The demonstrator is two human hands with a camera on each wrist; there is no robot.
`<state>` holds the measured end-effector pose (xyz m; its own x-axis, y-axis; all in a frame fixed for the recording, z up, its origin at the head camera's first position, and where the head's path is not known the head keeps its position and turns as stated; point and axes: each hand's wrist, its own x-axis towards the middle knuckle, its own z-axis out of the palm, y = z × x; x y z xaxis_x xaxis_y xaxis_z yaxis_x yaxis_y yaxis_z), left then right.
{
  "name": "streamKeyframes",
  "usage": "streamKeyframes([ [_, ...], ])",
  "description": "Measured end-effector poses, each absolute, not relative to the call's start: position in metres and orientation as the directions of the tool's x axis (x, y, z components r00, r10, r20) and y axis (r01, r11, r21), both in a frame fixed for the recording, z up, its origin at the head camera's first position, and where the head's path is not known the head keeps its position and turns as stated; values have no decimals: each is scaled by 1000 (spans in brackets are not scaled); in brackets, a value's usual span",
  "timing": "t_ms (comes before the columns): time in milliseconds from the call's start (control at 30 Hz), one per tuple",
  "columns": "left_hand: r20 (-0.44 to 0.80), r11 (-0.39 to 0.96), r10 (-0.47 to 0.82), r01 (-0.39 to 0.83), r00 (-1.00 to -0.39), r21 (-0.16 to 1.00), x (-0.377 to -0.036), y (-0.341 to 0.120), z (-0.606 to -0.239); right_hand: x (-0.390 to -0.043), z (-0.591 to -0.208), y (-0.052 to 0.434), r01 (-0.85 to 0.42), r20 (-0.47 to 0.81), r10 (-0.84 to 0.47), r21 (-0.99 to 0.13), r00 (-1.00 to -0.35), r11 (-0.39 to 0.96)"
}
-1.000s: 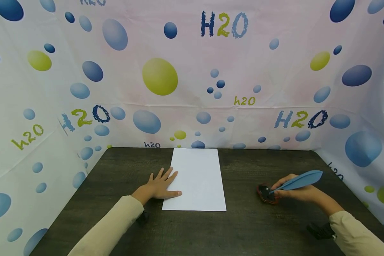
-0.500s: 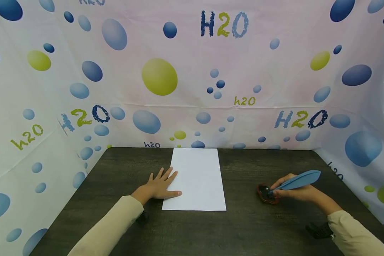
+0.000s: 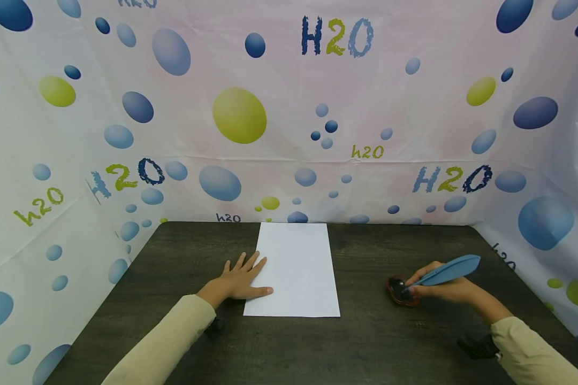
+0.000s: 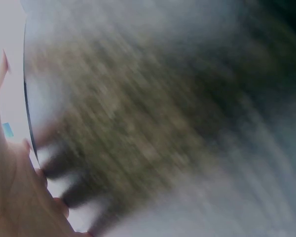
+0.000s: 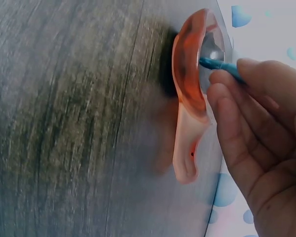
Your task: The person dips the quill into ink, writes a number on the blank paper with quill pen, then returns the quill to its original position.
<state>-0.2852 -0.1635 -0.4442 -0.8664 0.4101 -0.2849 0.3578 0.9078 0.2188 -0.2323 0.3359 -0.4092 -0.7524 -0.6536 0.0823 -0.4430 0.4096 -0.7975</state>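
My left hand point(image 3: 238, 280) lies with fingers spread on the left edge of a white sheet of paper point(image 3: 301, 267), which is blank. Over to the right, my right hand point(image 3: 445, 290) pinches a blue feather quill pen point(image 3: 451, 269) between thumb and fingers. Its point reaches into a small translucent orange dish point(image 5: 187, 64) with a short handle point(image 5: 187, 158); something dark and shiny shows inside. Whether the quill's tip touches the bottom cannot be told. In the left wrist view, the hand point(image 4: 19, 192) appears at the left edge, beside the tabletop.
The dark wood-grain table point(image 3: 366, 342) carries the paper and the dish. A white backdrop point(image 3: 289, 80) with blue and green dots and "H2O" lettering rises behind it and along both sides. Black wrist gear point(image 3: 479, 346) sits under the right sleeve.
The quill's feather end and my right forearm have shifted slightly left, while the point stays at the dish. My left hand and the paper keep their places.
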Motion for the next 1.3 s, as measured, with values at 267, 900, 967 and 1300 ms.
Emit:
streamKeyframes([
  [267, -285, 908, 409, 355, -867, 223, -286, -163, -444, -231, -408, 338, -466, 113, -660, -795, -743, 389],
  [900, -285, 910, 407, 357, -868, 211, -284, -164, -443, -233, -411, 334, -480, 128, -654, -784, -746, 393],
  [967, -287, 911, 404, 356, -869, 207, -285, -164, -443, -234, -410, 333, -462, 108, -645, -786, -757, 411],
  [1300, -292, 905, 416, 360, -861, 228, -284, -164, -442, -234, -409, 335, -427, 72, -636, -798, -768, 425],
])
